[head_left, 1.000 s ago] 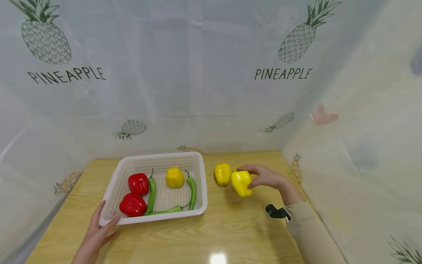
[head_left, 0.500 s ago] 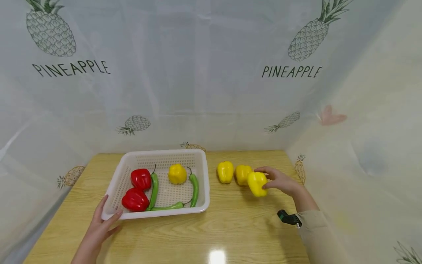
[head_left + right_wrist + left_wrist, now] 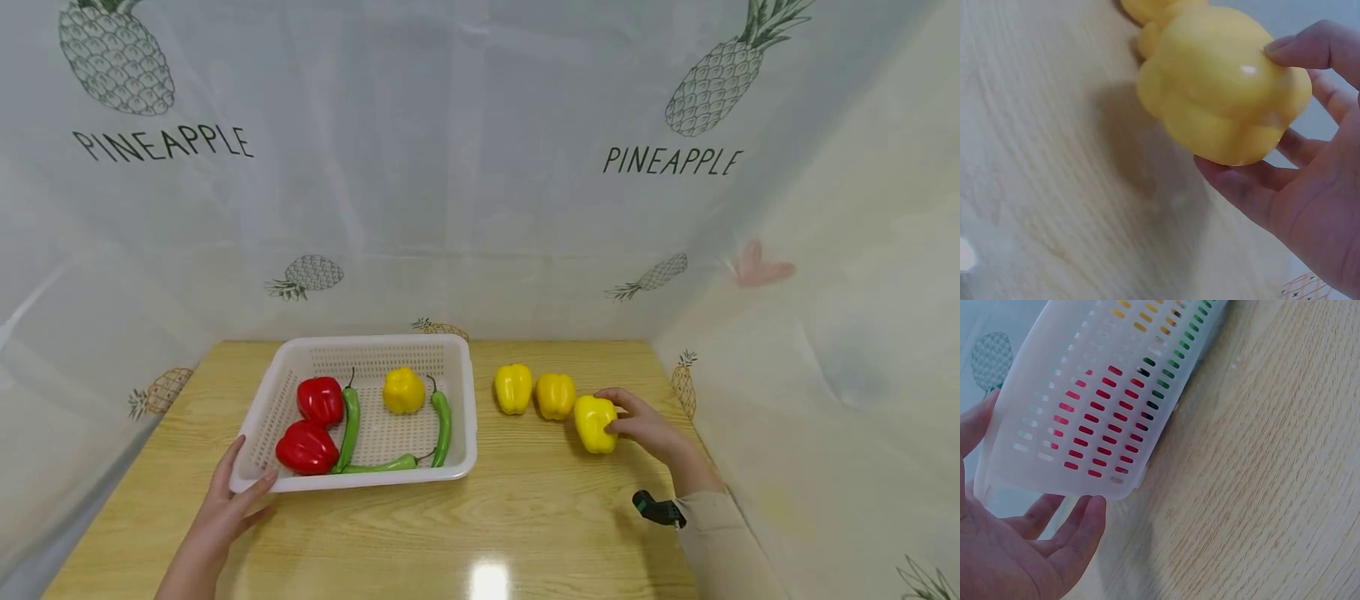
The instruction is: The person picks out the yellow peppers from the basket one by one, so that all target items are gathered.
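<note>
My right hand (image 3: 648, 425) grips a yellow bell pepper (image 3: 595, 423) at the table's right side. The right wrist view shows thumb and fingers around this pepper (image 3: 1222, 94), its shadow on the wood beside it. Immediately left of it are two more yellow bell peppers, one nearer (image 3: 556, 396) and one farther (image 3: 513, 388). My left hand (image 3: 217, 521) holds the near left corner of a white plastic basket (image 3: 352, 483). In the left wrist view, the fingers of that hand (image 3: 1029, 550) are spread around the corner of the perforated basket (image 3: 1029, 469).
Inside the basket lie two red bell peppers, one (image 3: 320, 401) behind the other (image 3: 307, 447), a yellow bell pepper (image 3: 403, 390) and several green chili peppers (image 3: 442, 427). A pineapple-print sheet (image 3: 465, 208) hangs behind and beside the wooden table (image 3: 420, 542).
The right hand has moved right with a yellow bell pepper, away from the other two. The middle pepper has come into fuller view. My left hand stays at the basket corner.
</note>
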### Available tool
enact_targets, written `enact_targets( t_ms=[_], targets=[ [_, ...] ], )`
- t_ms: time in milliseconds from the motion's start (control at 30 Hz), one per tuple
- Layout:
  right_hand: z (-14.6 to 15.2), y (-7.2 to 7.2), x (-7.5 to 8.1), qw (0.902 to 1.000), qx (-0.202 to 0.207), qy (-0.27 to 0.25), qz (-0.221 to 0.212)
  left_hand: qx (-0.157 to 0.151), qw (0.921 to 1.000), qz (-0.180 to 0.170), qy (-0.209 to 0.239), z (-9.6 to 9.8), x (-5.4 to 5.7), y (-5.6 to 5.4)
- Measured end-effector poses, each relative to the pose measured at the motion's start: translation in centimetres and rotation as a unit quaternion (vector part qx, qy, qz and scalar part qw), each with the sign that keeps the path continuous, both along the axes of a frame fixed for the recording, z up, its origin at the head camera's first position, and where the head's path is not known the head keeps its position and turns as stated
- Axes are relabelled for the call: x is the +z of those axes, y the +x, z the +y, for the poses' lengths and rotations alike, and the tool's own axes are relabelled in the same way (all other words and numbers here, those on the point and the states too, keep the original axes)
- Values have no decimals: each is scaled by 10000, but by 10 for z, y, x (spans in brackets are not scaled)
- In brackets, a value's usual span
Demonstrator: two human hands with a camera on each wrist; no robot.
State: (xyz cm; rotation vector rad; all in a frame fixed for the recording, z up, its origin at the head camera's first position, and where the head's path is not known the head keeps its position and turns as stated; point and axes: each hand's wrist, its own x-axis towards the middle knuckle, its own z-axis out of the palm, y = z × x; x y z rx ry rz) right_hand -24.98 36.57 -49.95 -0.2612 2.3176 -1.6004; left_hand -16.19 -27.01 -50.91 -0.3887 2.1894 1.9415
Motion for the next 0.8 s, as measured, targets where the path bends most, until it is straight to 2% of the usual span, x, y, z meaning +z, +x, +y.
enact_targets(
  t_ms=[133, 300, 567, 800],
  targets=[
    [0, 0, -10, 9994, -334, -117, -63, -13, 9999, 116, -14, 0, -1, 0],
    [1, 1, -16, 9988, -442, -221, -64, -1, 9999, 152, 39, -1, -3, 1],
    [1, 4, -17, 9974, -702, -40, -182, -4, 9999, -150, 25, 0, 3, -2],
    [-2, 4, -15, 9972, -727, 120, -126, -20, 9999, -98, 34, 0, 2, -1]
  ],
)
